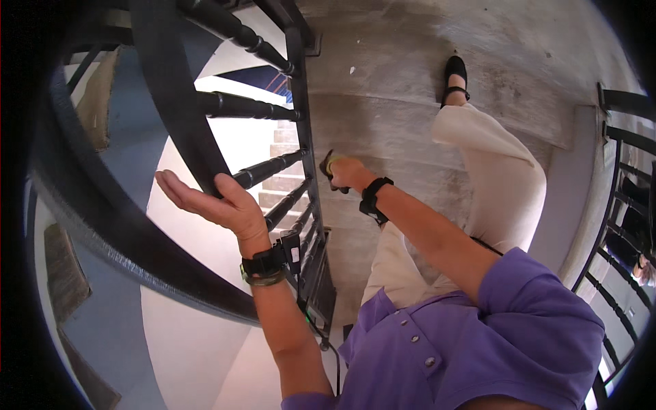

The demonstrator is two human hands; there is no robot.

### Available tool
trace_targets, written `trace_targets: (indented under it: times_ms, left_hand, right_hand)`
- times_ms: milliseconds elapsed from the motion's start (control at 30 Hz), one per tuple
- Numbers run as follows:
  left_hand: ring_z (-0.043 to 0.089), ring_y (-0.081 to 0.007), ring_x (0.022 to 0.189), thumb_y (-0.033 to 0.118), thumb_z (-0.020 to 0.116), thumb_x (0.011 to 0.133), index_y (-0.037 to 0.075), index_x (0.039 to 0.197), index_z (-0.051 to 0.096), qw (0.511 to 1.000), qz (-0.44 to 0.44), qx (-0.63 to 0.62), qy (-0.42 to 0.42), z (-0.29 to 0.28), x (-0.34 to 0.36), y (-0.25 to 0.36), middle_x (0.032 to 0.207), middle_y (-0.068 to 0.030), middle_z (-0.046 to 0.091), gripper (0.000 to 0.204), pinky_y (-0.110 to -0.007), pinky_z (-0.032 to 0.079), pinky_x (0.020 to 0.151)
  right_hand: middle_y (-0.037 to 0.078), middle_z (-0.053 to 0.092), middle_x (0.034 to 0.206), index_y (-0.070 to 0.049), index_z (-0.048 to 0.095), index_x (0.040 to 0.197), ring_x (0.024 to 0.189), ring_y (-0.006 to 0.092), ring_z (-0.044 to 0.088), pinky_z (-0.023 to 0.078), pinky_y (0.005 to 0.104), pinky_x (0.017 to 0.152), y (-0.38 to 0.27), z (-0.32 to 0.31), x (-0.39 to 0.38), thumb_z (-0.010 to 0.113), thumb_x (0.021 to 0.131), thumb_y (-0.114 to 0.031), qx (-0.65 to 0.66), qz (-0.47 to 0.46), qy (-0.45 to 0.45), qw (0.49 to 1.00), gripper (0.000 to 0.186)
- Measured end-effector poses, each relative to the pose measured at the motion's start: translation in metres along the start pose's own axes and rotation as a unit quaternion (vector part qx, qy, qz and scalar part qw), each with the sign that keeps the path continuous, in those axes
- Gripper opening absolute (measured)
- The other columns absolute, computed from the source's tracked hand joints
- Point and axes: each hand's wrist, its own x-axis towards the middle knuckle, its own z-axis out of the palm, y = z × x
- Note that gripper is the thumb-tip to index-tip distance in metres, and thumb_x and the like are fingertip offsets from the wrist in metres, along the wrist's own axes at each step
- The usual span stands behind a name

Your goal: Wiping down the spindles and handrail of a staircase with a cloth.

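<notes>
My left hand (225,208) rests at a black stair handrail (183,116). Its fingers are stretched out past the rail's edge and the thumb stands apart from them. Closed in a grip, my right hand (348,173) is low beside the balusters, over the steps. It holds a small black and yellow-green object (326,162), mostly hidden by the fingers, so its kind cannot be made out. Black straps with small devices sit on both wrists. Turned black balusters (270,169) run from the rail to a black lower bar (301,102).
Worn grey concrete steps (403,130) lie below me, with my foot in a black shoe (456,75) on one. Another black railing (618,198) stands at the right. Through the left balusters, a lower flight of stairs (277,147) shows. A dark cable (335,355) hangs near my left forearm.
</notes>
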Motion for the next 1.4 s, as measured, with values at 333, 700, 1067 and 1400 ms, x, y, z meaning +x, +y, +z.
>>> trace_targets:
  times_ms: [333,700,1067,1400]
  left_hand:
    - [0.03,-0.0366,0.137,0.032,0.081,0.068,0.004,0.145,0.027,0.907,-0.007,-0.125,-0.403,0.021,-0.155,0.028,0.146,-0.0187,0.035,0.098,-0.054,0.016,0.113]
    - [0.062,-0.0199,0.098,0.017,0.058,0.094,0.002,0.127,0.049,0.669,-0.536,-0.432,-0.28,0.052,-0.198,-0.004,0.114,-0.0082,0.06,0.037,-0.033,0.052,0.08]
    - [0.036,-0.0319,0.132,0.017,0.045,0.096,-0.005,0.132,0.045,0.973,-0.106,-0.072,-0.192,-0.019,-0.11,0.043,0.139,-0.0194,0.04,0.042,-0.042,0.037,0.103]
    - [0.023,-0.0422,0.138,0.017,0.047,0.083,-0.002,0.146,0.016,0.985,-0.122,0.089,-0.083,-0.005,-0.095,-0.012,0.147,-0.0276,0.024,0.072,-0.051,0.019,0.114]
  right_hand:
    - [0.016,0.069,0.095,-0.002,0.068,0.093,0.09,0.0318,0.065,0.052,0.0402,0.074,-0.01,-0.051,-0.063,0.062,0.077,-0.016,-0.102,-0.151,0.027,0.983,0.022]
    - [0.018,0.047,0.136,-0.01,0.045,0.137,0.119,0.0348,0.052,0.043,0.0399,0.098,-0.017,-0.07,-0.073,0.068,0.082,-0.036,0.229,-0.238,0.169,0.929,0.065]
    - [0.01,0.059,0.117,-0.007,0.054,0.127,0.107,0.0172,0.055,0.044,0.0291,0.093,0.049,-0.014,0.018,0.063,0.09,-0.02,0.463,-0.034,0.221,0.858,0.04]
    - [0.015,0.05,0.12,-0.018,0.058,0.122,0.108,0.0358,0.053,0.046,0.0416,0.094,0.035,-0.052,0.178,0.068,0.08,-0.014,0.053,-0.114,0.434,0.892,0.043]
